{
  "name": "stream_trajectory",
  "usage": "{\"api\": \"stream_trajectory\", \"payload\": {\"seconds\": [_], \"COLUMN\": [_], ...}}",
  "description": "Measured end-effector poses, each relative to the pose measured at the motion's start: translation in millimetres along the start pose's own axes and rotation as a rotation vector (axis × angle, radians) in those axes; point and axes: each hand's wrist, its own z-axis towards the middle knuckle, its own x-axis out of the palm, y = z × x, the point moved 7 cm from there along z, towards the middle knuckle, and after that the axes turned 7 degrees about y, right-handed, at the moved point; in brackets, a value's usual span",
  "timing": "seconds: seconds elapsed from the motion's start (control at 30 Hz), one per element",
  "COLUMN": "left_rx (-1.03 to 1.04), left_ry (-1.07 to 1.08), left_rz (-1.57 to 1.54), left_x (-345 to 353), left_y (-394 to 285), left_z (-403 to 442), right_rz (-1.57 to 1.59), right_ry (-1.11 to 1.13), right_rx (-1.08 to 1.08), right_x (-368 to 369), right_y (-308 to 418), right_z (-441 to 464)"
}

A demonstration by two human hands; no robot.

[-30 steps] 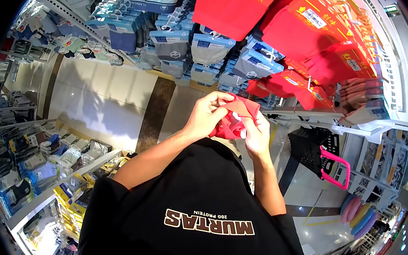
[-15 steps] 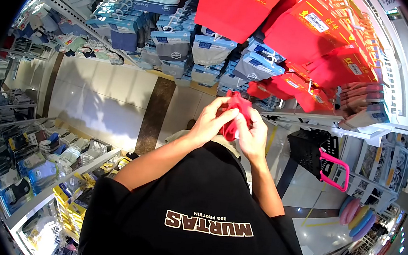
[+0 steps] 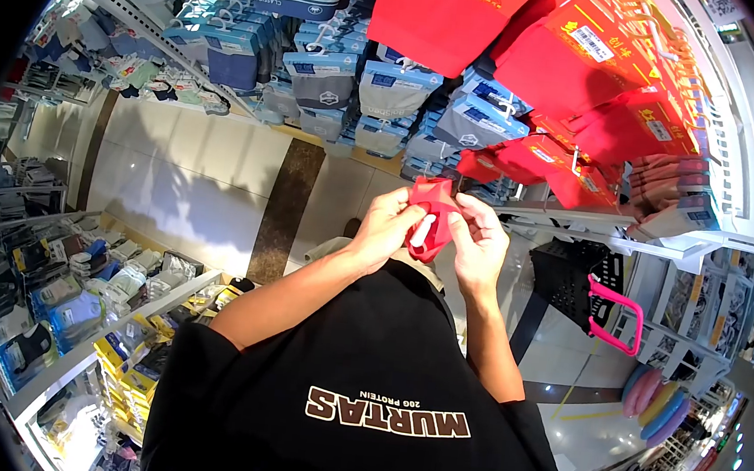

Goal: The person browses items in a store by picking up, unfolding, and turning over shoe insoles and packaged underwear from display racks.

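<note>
Between my hands, in front of my chest, is a small red cloth garment (image 3: 435, 200), bunched up so that its exact kind cannot be made out. A small white label (image 3: 422, 230) shows on its near side. My left hand (image 3: 385, 227) pinches the garment's left edge between thumb and fingers. On the other side my right hand (image 3: 480, 243) grips its right edge, thumb on top and the other fingers curled. Just beyond hang red packs (image 3: 530, 152) on the rack.
Ahead, a display rack carries blue-and-grey packs (image 3: 395, 92) and large red packs (image 3: 594, 52) on hooks. To the right sits a black basket (image 3: 564, 276) with a pink handle (image 3: 616, 315). Bins of packaged goods (image 3: 71, 297) stand at left, behind a white rail (image 3: 118, 333).
My hands have moved slightly apart and spread the red garment wider. Its white label shows more fully now.
</note>
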Motion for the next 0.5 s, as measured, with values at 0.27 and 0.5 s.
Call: {"api": "stream_trajectory", "payload": {"seconds": [0.27,0.5], "left_rx": [0.087,0.07], "left_ry": [-0.066,-0.16], "left_rz": [-0.003,-0.272], "left_x": [0,1], "left_y": [-10,-23], "left_z": [-1,-5], "right_rz": [-0.029,-0.036], "right_ry": [-0.121,-0.233], "right_rx": [-0.057,0.129], "right_x": [-7,-21], "right_y": [7,-29], "right_z": [-2,3]}}
